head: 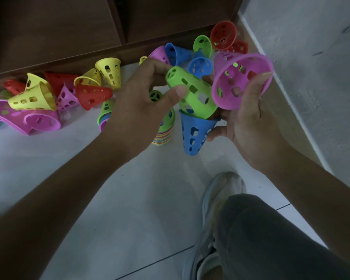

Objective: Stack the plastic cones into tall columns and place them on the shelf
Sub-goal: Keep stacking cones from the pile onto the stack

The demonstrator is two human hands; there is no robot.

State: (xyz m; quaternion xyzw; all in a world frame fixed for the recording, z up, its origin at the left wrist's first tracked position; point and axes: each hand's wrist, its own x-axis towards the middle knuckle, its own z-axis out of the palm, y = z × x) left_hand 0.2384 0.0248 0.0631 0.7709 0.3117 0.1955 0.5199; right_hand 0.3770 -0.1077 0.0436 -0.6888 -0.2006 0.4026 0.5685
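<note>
While the left hand (pixel 148 93) pinches a green cone (pixel 192 93) by its narrow end, the right hand (pixel 249 120) grips a pink cone (pixel 242 81) and a blue cone (pixel 194 134) together. Below them stands a striped stack (pixel 164 134) on the floor (pixel 129 188); loose cones (pixel 49 93) lie along the dark shelf (pixel 69 37).

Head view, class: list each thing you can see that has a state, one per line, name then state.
Left hand: pinching the green cone.
Green cone: held, tilted, tip up-left.
Right hand: gripping the pink cone.
Pink cone: held, mouth facing camera.
Blue cone: tip down, below the green cone.
Loose cones: scattered on the floor.
Striped stack: nested, standing on the floor.
</note>
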